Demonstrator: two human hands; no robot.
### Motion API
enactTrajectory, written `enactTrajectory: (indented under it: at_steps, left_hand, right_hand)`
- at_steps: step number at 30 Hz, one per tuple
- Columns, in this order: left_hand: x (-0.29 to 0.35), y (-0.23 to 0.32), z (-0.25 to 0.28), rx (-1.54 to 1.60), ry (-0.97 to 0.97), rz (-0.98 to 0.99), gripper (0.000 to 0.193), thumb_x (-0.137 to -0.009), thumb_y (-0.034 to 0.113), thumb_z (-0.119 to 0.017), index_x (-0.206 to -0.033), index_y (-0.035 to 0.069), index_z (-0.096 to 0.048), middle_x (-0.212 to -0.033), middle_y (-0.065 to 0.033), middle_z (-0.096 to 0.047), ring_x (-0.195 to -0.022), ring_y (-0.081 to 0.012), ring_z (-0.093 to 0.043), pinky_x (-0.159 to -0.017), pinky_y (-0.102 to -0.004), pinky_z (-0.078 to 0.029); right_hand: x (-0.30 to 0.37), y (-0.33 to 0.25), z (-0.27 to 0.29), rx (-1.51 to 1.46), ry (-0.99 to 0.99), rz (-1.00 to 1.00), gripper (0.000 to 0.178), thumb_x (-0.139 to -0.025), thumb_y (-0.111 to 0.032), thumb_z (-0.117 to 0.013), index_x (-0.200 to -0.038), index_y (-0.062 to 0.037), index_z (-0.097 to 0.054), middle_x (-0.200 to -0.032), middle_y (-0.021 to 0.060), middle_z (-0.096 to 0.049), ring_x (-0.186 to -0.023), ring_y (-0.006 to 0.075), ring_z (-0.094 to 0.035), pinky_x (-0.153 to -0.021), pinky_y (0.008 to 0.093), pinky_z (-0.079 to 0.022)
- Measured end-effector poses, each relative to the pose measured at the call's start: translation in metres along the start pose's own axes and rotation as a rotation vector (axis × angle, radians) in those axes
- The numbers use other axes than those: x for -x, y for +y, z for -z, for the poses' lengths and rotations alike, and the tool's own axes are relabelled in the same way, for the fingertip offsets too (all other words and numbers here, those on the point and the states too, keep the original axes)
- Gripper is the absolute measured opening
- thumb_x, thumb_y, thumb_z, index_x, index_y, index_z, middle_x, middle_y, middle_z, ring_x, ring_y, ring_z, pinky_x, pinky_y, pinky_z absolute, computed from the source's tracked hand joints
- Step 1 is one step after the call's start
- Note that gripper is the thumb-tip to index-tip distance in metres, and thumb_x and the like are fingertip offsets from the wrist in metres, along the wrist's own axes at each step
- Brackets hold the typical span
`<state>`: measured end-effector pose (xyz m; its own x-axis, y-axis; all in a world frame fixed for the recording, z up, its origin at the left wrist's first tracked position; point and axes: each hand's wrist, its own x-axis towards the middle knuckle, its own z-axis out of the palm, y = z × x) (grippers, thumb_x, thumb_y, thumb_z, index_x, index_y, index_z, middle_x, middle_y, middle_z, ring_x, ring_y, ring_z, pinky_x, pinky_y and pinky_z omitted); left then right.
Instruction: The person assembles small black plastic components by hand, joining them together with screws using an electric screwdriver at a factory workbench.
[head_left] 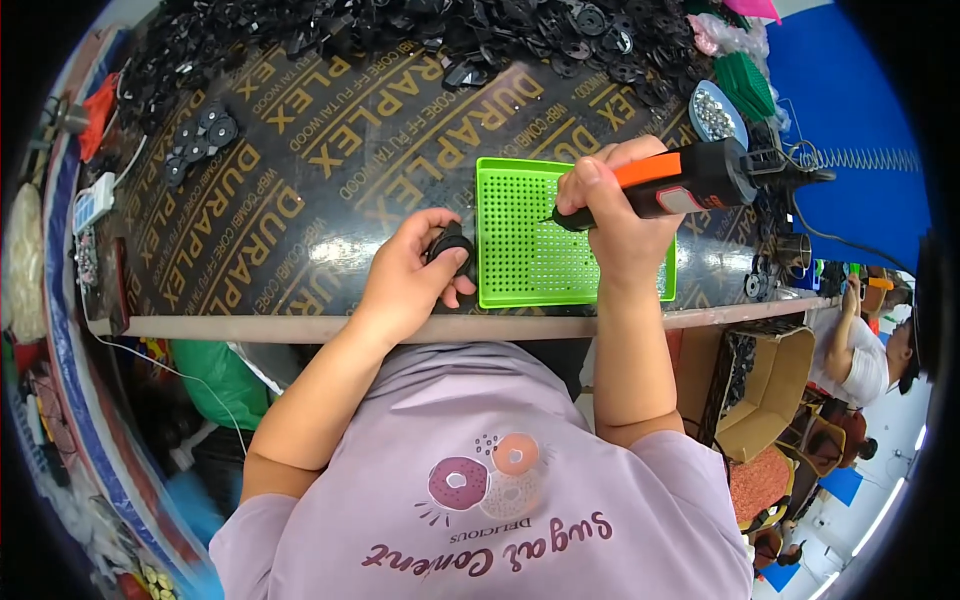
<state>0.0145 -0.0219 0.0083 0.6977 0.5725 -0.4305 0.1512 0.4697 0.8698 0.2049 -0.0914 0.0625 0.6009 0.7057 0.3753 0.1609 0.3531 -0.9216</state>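
Note:
My left hand (412, 270) is closed around a small black plastic part (450, 243) with a round end, just left of the green tray. In my right hand (625, 205) is an electric screwdriver (690, 182), black with an orange strip, its fingers wrapped round the body near the tip. The driver lies nearly level, with its bit pointing left over the bright green perforated tray (515, 270). The bit and the black part are apart. Tiny pieces seem to lie in the tray, too small to name.
A large heap of black plastic parts (400, 25) covers the table's far side. Several similar parts (203, 140) lie at the left. A bowl of small metal pieces (715, 112) and a dark green basket (745, 85) stand far right. A coiled cord (860, 160) runs from the driver. A cardboard box (765, 395) is below right.

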Motion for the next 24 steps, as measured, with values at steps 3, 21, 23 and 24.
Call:
enactTrajectory:
  at_steps: [3,21,23,24]
  left_hand:
    - [0.001,-0.001,0.001,0.031,0.004,-0.022,0.036,-0.091,-0.001,-0.053,-0.126,-0.003,-0.042,-0.094,-0.0104,-0.058,-0.065,-0.0113,-0.061,-0.053,-0.022,-0.049]
    - [0.003,-0.004,0.006,0.201,0.011,-0.052,0.04,-0.092,-0.003,-0.047,-0.13,-0.002,-0.038,-0.103,-0.0135,-0.056,-0.074,-0.0169,-0.065,-0.061,-0.0239,-0.053]
    - [0.003,-0.004,0.008,0.17,-0.012,-0.041,0.042,-0.092,-0.002,-0.048,-0.132,0.001,-0.038,-0.106,-0.0131,-0.056,-0.076,-0.0169,-0.065,-0.063,-0.0244,-0.054]
    - [0.003,-0.004,0.008,0.166,-0.014,-0.041,0.042,-0.091,-0.002,-0.048,-0.132,0.001,-0.038,-0.106,-0.0132,-0.057,-0.077,-0.0172,-0.065,-0.062,-0.0242,-0.054]
  right_hand:
    - [0.0,0.001,-0.001,-0.095,0.086,-0.052,0.02,-0.074,0.007,-0.073,-0.077,-0.0024,-0.055,-0.064,0.0037,-0.058,-0.052,0.0098,-0.057,-0.049,0.0226,-0.047]
    - [-0.002,-0.011,0.003,-0.26,0.049,0.045,0.016,-0.084,0.006,-0.06,-0.087,-0.0028,-0.047,-0.067,0.0086,-0.055,-0.051,0.0172,-0.055,-0.053,0.0314,-0.05]
    - [-0.004,-0.02,0.0,-0.379,-0.012,0.049,0.009,-0.09,-0.003,-0.054,-0.088,-0.0044,-0.045,-0.064,0.009,-0.051,-0.053,0.0193,-0.052,-0.055,0.0347,-0.049]
    - [-0.003,-0.025,-0.003,-0.427,-0.016,0.024,0.008,-0.092,-0.006,-0.052,-0.088,-0.0048,-0.045,-0.063,0.009,-0.05,-0.053,0.0199,-0.051,-0.055,0.0352,-0.049]
